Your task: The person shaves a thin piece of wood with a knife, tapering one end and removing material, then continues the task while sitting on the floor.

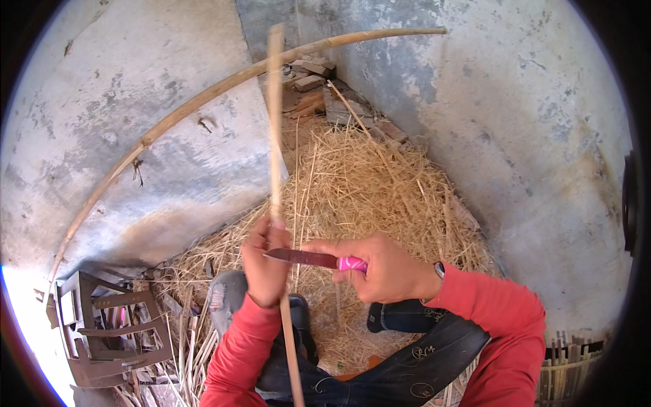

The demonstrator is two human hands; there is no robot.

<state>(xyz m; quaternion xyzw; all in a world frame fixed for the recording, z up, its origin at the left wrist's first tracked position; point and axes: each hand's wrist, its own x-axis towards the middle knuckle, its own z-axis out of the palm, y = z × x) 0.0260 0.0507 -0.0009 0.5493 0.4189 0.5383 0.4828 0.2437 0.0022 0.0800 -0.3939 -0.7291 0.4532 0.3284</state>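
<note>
Strip of pale, narrow, split wood (275, 129) stands nearly upright in front of the seated person, running from over the dark trousers (400, 356) up past the bent brown pole (203, 98) behind it. The left hand (266, 261) is clamped around the strip below its middle. The right hand (393, 268) grips the pink patterned handle (352, 264) of a knife with a dark brown blade (305, 258), its index finger stretched toward the blade's upper edge. The blade points left, its tip in front of the left hand; whether it touches the strip, I cannot tell. Both sleeves are red, and a watch (440, 270) circles the right wrist. Beyond lies a heap of straw-coloured shavings (386, 176), with grey bricks (310, 82) past it. A brown slatted frame (129, 332) stands at left, near stained grey walls (515, 149).
</note>
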